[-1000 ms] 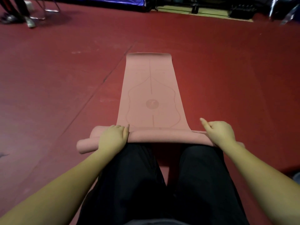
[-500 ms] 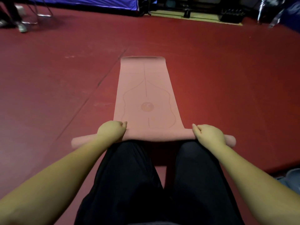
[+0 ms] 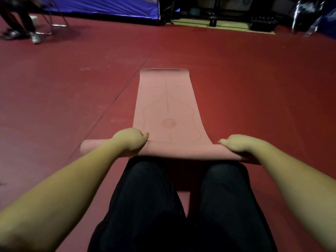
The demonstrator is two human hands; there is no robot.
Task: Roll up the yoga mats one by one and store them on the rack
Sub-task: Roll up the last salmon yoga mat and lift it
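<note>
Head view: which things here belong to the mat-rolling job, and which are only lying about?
Belonging to the job:
- pink rubber yoga mat, partly rolled at its near end
- left hand gripping the roll
- right hand gripping the roll

Only lying about:
- blue fabric tent
- metal chair legs
- dark red floor

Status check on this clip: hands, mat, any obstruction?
Left hand and right hand both grip the rolled end. Pink rubber yoga mat partly rolled, far half flat on red floor. Path ahead unobstructed.
</note>
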